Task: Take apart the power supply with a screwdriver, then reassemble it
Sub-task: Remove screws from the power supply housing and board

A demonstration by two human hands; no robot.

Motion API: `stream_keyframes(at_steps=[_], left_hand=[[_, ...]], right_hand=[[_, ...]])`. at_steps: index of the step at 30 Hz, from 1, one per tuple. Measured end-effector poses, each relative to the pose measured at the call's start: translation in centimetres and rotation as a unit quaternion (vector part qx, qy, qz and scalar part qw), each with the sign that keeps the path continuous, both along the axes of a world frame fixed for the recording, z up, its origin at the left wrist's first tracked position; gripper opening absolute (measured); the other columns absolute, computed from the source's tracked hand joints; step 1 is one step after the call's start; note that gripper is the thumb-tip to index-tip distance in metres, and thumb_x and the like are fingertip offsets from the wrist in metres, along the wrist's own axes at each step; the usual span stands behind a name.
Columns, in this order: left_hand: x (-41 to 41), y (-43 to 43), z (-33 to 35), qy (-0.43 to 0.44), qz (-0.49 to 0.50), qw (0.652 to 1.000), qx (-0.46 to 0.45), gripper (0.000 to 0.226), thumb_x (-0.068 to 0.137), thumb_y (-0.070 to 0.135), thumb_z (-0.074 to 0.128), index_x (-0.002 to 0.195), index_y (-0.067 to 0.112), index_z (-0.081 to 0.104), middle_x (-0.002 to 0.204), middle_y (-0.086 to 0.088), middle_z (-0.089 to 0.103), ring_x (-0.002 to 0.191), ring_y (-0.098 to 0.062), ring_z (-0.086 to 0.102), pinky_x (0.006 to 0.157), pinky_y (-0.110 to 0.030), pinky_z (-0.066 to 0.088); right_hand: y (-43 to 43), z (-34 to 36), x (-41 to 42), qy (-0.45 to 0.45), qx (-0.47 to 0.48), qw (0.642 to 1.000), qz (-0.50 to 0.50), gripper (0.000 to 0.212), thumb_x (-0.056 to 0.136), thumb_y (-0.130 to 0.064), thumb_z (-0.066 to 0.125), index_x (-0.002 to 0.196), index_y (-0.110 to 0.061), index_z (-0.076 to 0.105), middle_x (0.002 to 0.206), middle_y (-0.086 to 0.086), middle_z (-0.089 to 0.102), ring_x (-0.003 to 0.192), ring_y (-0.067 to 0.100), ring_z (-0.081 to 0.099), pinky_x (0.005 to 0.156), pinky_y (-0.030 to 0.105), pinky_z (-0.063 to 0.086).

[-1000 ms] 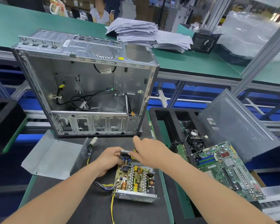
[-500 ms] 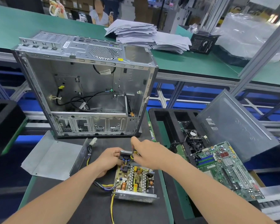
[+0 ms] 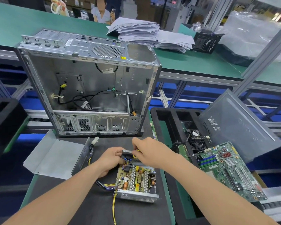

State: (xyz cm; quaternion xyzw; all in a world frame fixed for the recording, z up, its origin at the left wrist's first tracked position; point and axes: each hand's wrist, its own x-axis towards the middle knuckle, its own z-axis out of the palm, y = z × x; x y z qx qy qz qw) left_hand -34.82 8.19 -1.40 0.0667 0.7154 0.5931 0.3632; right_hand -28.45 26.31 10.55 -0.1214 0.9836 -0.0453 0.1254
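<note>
The opened power supply lies on the black mat in front of me, its circuit board bare and its perforated metal base toward me. At its far end my left hand grips a small black socket part wired to the board. My right hand holds a yellow-handled tool, mostly hidden under the fingers, against that part. The supply's bent grey metal cover lies to the left, with a white connector on coloured wires beside it.
An empty computer case stands open just behind the supply. A black foam tray at right holds a fan, a green motherboard and a grey side panel. Paper stacks lie on the far green bench.
Both hands have stayed at the far end of the power supply, the right hand shifting only slightly over the black part.
</note>
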Motion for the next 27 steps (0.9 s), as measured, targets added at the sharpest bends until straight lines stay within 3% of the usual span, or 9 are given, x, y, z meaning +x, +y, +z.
stream_keyframes(at_steps=[3, 5, 8, 11, 17, 20, 24, 27], left_hand=[[-0.1, -0.1, -0.2, 0.002, 0.002, 1.000, -0.006, 0.044, 0.077, -0.025, 0.052, 0.108, 0.001, 0.072, 0.109, -0.029, 0.072, 0.090, -0.023, 0.064, 0.077, -0.029, 0.045], [-0.2, -0.1, -0.3, 0.007, 0.001, 1.000, -0.009, 0.043, 0.077, -0.024, 0.053, 0.107, 0.000, 0.072, 0.110, -0.030, 0.071, 0.091, -0.023, 0.063, 0.079, -0.031, 0.045], [-0.3, -0.3, -0.2, 0.006, -0.007, 1.000, -0.008, 0.043, 0.078, -0.023, 0.055, 0.106, 0.004, 0.073, 0.107, -0.025, 0.075, 0.086, -0.019, 0.066, 0.076, -0.028, 0.047], [-0.2, -0.2, -0.3, 0.007, -0.013, 1.000, -0.008, 0.044, 0.078, -0.022, 0.055, 0.105, 0.007, 0.074, 0.106, -0.021, 0.076, 0.085, -0.016, 0.067, 0.073, -0.025, 0.048], [-0.3, -0.4, 0.1, -0.002, -0.023, 1.000, -0.003, 0.056, 0.072, -0.025, 0.043, 0.106, 0.008, 0.073, 0.111, -0.022, 0.074, 0.095, -0.023, 0.066, 0.082, -0.030, 0.047], [-0.2, -0.9, 0.2, 0.012, -0.057, 0.998, -0.003, 0.069, 0.067, -0.029, 0.034, 0.108, 0.011, 0.072, 0.113, -0.020, 0.074, 0.092, -0.019, 0.067, 0.071, -0.025, 0.047], [0.0, -1.3, 0.6, 0.042, -0.087, 0.995, -0.009, 0.070, 0.072, -0.031, 0.036, 0.115, 0.011, 0.070, 0.116, -0.009, 0.077, 0.114, -0.023, 0.070, 0.095, -0.035, 0.052], [-0.2, -1.6, 1.5, 0.125, -0.085, 0.985, -0.081, 0.059, 0.082, -0.022, 0.046, 0.111, 0.022, 0.071, 0.108, 0.000, 0.078, 0.110, -0.015, 0.071, 0.096, -0.029, 0.054]], right_hand=[[-0.9, -0.2, -0.5, 0.022, 0.096, 0.993, -0.065, 0.048, 0.110, -0.056, 0.038, 0.098, -0.012, 0.052, 0.072, 0.001, 0.043, 0.071, 0.031, 0.055, 0.053, 0.032, 0.032], [-1.1, -0.2, -0.5, 0.030, 0.125, 0.989, -0.068, 0.058, 0.107, -0.063, 0.034, 0.083, -0.012, 0.047, 0.070, 0.001, 0.041, 0.068, 0.029, 0.053, 0.054, 0.033, 0.032], [-0.5, 0.3, -0.3, -0.031, 0.031, 0.998, -0.052, 0.031, 0.106, -0.046, 0.046, 0.104, -0.016, 0.039, 0.074, 0.001, 0.050, 0.067, 0.030, 0.056, 0.054, 0.036, 0.039], [-0.4, 0.5, 0.1, -0.066, -0.016, 0.996, -0.060, 0.019, 0.105, -0.030, 0.047, 0.105, -0.017, 0.034, 0.073, 0.004, 0.050, 0.058, 0.024, 0.047, 0.051, 0.035, 0.037], [-0.9, 0.7, 0.5, 0.009, 0.080, 0.993, -0.087, 0.045, 0.109, -0.053, 0.039, 0.106, -0.010, 0.051, 0.084, 0.004, 0.050, 0.074, 0.031, 0.054, 0.063, 0.036, 0.041], [-0.5, 0.8, 0.9, 0.023, 0.019, 0.993, -0.115, 0.038, 0.109, -0.048, 0.043, 0.096, -0.012, 0.045, 0.073, 0.002, 0.046, 0.066, 0.028, 0.051, 0.056, 0.034, 0.036], [0.6, 1.8, 1.2, 0.047, -0.076, 0.982, -0.165, 0.037, 0.105, -0.044, 0.051, 0.089, -0.011, 0.049, 0.069, 0.005, 0.052, 0.060, 0.025, 0.051, 0.050, 0.032, 0.031], [1.2, 2.2, 1.2, 0.062, -0.106, 0.975, -0.184, 0.038, 0.103, -0.045, 0.054, 0.084, -0.013, 0.051, 0.064, 0.004, 0.052, 0.055, 0.021, 0.048, 0.048, 0.031, 0.031]])
